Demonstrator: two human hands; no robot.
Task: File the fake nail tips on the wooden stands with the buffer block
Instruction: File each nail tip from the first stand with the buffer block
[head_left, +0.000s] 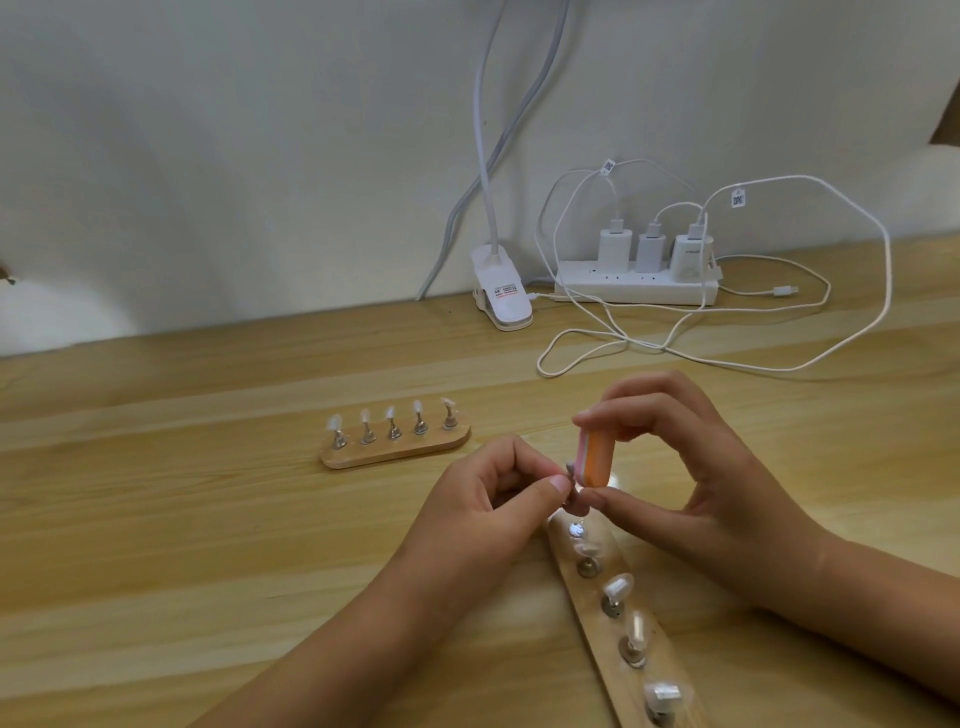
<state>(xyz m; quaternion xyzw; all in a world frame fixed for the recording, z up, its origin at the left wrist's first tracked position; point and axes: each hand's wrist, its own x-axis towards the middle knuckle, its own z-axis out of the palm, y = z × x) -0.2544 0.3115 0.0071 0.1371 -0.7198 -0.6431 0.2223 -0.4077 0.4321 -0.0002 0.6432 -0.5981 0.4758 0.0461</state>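
At the lower right of the frame, a long pale wooden stand (600, 644) is seen lying aslant on the light wooden desk (208, 519). Four clear fake nail tips are carried on its metal pegs, and a bare shiny spot is left at its upper end. Just above that end, in the middle of the frame, one small nail tip on its peg (571, 469) is pinched between the thumb and curled fingers of the left hand (483, 499). The orange-and-pink buffer block (597, 460) is gripped by its ends in the right hand (691, 467), with its side apparently laid against the tip. Filing of this tip is judged to be the step in hand; short, light strokes are called for next, with the peg held steady. Higher up, left of centre, a second, oval wooden stand (395, 458) with five tips is seen. At the desk's far edge, a white clip lamp (501, 296) and a white power strip (634, 288) with chargers are set against the wall.
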